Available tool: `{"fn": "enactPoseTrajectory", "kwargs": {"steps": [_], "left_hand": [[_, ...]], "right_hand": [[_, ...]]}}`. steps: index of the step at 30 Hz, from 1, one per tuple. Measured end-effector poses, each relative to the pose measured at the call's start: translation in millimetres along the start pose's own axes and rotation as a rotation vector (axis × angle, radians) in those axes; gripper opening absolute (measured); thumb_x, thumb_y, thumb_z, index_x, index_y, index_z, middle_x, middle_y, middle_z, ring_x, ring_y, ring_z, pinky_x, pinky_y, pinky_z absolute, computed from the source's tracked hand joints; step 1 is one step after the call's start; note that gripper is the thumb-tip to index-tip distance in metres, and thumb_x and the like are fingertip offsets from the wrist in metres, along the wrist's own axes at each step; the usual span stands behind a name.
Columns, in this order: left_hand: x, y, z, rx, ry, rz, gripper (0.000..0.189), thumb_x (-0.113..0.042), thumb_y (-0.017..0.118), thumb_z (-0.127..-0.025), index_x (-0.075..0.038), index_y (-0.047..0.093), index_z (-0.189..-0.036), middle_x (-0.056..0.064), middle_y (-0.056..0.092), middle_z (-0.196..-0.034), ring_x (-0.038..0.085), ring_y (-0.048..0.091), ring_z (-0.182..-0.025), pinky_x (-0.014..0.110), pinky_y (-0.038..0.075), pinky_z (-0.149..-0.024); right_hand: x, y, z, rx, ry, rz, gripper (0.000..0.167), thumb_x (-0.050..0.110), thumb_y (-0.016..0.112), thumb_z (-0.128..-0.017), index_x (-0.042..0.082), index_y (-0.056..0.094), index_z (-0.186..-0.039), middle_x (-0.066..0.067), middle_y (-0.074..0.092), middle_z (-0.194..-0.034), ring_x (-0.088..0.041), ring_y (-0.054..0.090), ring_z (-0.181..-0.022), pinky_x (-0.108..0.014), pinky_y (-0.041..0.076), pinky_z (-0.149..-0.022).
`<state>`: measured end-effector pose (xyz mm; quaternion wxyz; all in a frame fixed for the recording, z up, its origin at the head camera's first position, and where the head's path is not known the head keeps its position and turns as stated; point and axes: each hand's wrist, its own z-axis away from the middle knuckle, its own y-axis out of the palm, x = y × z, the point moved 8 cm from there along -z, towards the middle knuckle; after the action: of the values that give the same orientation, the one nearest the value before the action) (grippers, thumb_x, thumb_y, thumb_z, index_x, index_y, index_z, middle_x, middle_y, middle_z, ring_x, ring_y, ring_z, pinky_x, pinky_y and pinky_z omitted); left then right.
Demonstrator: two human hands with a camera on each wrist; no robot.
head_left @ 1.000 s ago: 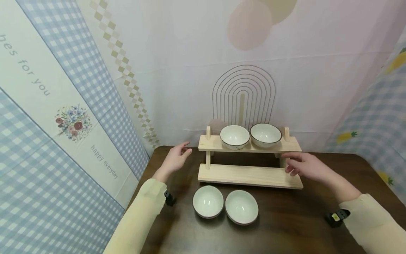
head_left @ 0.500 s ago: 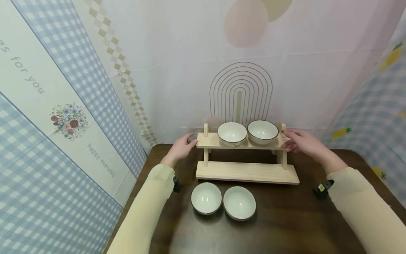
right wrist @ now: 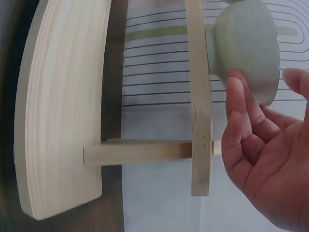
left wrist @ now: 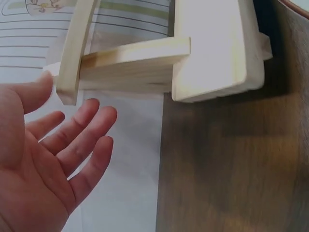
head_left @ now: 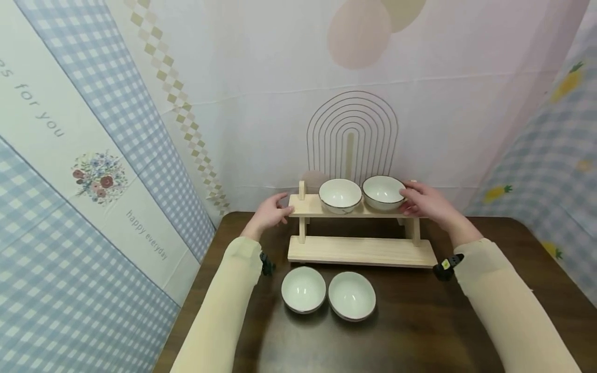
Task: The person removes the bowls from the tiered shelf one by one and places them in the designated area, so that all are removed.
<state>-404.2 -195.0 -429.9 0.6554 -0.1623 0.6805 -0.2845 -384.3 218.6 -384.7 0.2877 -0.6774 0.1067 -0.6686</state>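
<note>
A two-tier wooden shelf [head_left: 361, 251] stands on the table, with two white bowls side by side on its top tier. My right hand [head_left: 426, 203] is at the right-hand bowl [head_left: 382, 189]. In the right wrist view, bent fingers [right wrist: 236, 94] lie against the outside of that bowl, and the thumb is just beyond its rim. The left-hand bowl [head_left: 340, 194] sits beside it, touched by neither hand. My left hand [head_left: 269, 212] is at the left end of the top tier, thumb at the board's edge. Its other fingers [left wrist: 99, 159] spread loosely below, holding nothing.
Two more white dark-rimmed bowls stand in front of the shelf, a left one [head_left: 303, 291] and a right one [head_left: 352, 296]. The dark wooden table [head_left: 401, 331] meets a patterned cloth backdrop [head_left: 261, 103] behind. Checked cloth [head_left: 60, 269] hangs at the left.
Both hands have moved in toward the shelf. The left thumb has come to the top board's end; the right hand has risen past the shelf's right end to the right-hand bowl. The bowls keep their places.
</note>
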Motion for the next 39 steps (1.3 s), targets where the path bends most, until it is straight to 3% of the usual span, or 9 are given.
{"fn": "enactPoseTrajectory", "kwargs": {"steps": [7, 16, 27, 33, 39], "left_hand": [[-5.9, -0.6, -0.3, -0.025, -0.047, 0.027, 0.064, -0.014, 0.071, -0.103, -0.007, 0.047, -0.162, 0.015, 0.067, -0.102, 0.045, 0.074, -0.095, 0.053, 0.060, -0.077], [-12.7, 0.2, -0.2, -0.042, -0.122, -0.005, 0.060, -0.010, 0.070, -0.103, -0.010, 0.049, -0.160, 0.014, 0.068, -0.106, 0.040, 0.076, -0.089, 0.053, 0.058, -0.079], [-9.7, 6.4, -0.1, -0.065, -0.225, 0.144, 0.060, -0.006, 0.070, -0.103, -0.015, 0.050, -0.159, 0.022, 0.074, -0.109, 0.020, 0.072, -0.064, 0.031, 0.052, -0.054], [-12.5, 9.7, -0.3, -0.076, -0.242, 0.142, 0.059, -0.004, 0.069, -0.104, -0.016, 0.050, -0.159, 0.022, 0.075, -0.100, 0.020, 0.072, -0.064, 0.029, 0.051, -0.053], [-11.7, 11.2, 0.3, -0.078, -0.260, 0.144, 0.060, -0.003, 0.068, -0.104, -0.016, 0.049, -0.159, 0.027, 0.074, -0.110, 0.018, 0.069, -0.062, 0.030, 0.050, -0.056]], "right_hand": [[-6, 9, -6.7, -0.011, 0.025, -0.058, 0.074, 0.033, 0.045, -0.114, -0.002, 0.011, -0.170, -0.016, 0.077, -0.107, -0.010, 0.072, -0.081, -0.028, 0.059, -0.072], [-15, 13, -11.4, -0.003, 0.049, -0.162, 0.071, 0.033, 0.042, -0.115, 0.008, 0.009, -0.172, -0.012, 0.079, -0.104, -0.010, 0.074, -0.080, -0.026, 0.059, -0.070], [-20, 9, -7.4, 0.018, 0.047, -0.186, 0.074, 0.039, 0.042, -0.116, 0.010, 0.006, -0.173, -0.001, 0.079, -0.099, -0.010, 0.074, -0.084, -0.024, 0.057, -0.070], [-24, 7, -4.9, 0.004, 0.047, -0.179, 0.072, 0.039, 0.041, -0.116, 0.011, 0.008, -0.173, 0.002, 0.078, -0.099, -0.008, 0.073, -0.084, -0.024, 0.056, -0.070], [-29, 8, -2.1, 0.001, 0.042, -0.187, 0.071, 0.038, 0.041, -0.117, 0.010, 0.007, -0.173, 0.002, 0.077, -0.102, -0.007, 0.072, -0.085, -0.023, 0.057, -0.073]]}}
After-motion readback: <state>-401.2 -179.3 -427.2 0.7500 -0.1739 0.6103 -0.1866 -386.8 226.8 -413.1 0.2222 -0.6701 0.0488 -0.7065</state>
